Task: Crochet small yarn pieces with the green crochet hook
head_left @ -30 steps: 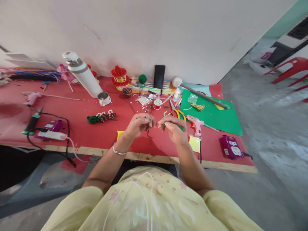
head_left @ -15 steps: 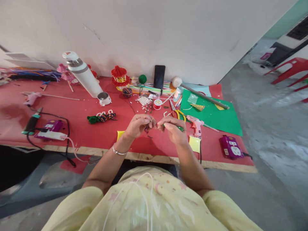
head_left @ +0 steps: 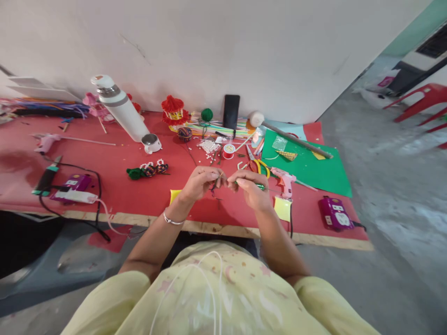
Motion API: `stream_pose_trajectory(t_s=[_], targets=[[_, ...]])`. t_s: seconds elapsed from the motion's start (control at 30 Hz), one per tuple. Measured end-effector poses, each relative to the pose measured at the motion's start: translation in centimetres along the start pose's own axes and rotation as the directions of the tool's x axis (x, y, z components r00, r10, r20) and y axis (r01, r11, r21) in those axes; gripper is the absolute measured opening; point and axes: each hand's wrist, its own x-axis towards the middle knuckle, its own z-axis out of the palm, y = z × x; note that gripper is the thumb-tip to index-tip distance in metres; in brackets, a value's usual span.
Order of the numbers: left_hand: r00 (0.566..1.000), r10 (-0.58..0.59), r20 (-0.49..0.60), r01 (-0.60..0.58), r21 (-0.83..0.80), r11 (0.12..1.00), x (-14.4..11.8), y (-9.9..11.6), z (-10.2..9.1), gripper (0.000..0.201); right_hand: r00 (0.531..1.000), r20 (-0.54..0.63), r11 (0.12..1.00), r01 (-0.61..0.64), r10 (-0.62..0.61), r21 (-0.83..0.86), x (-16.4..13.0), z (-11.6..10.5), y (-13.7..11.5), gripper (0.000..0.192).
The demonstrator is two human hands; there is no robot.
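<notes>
Over the front middle of the table, my left hand (head_left: pixel 202 181) is closed in a pinch on a small bit of dark, many-coloured yarn (head_left: pixel 213 187). A strand runs from a yarn ball (head_left: pixel 185 134) toward this hand. Close beside it, my right hand (head_left: pixel 253 186) is closed round a slim green crochet hook (head_left: pixel 260 186); its tip is hidden by the fingers. The fingertips of both hands nearly meet. Left of them lies a green and many-coloured yarn piece with white beads (head_left: pixel 148 170).
Scissors (head_left: pixel 259 166) and a pink glue gun (head_left: pixel 284 180) lie just right of my hands. Beyond them are a thread spool (head_left: pixel 229 151), loose beads (head_left: pixel 208 146) and a phone (head_left: pixel 231 111). A white flask (head_left: pixel 122 109) and metal cup (head_left: pixel 151 143) stand left.
Both hands stay in nearly the same place. The fingers and the thin hook have shifted slightly, and the yarn below the left fingers hangs a little differently.
</notes>
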Motion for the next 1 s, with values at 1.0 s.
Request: stream_pose_trajectory(t_s=[1.0], targets=[[0.999, -0.001, 0.037, 0.002, -0.017, 1.0, -0.1, -0.4, -0.3, 0.025, 0.968, -0.109, 0.943, -0.191, 0.227, 0.274, -0.3, 1.6, 0.2, 0.018]])
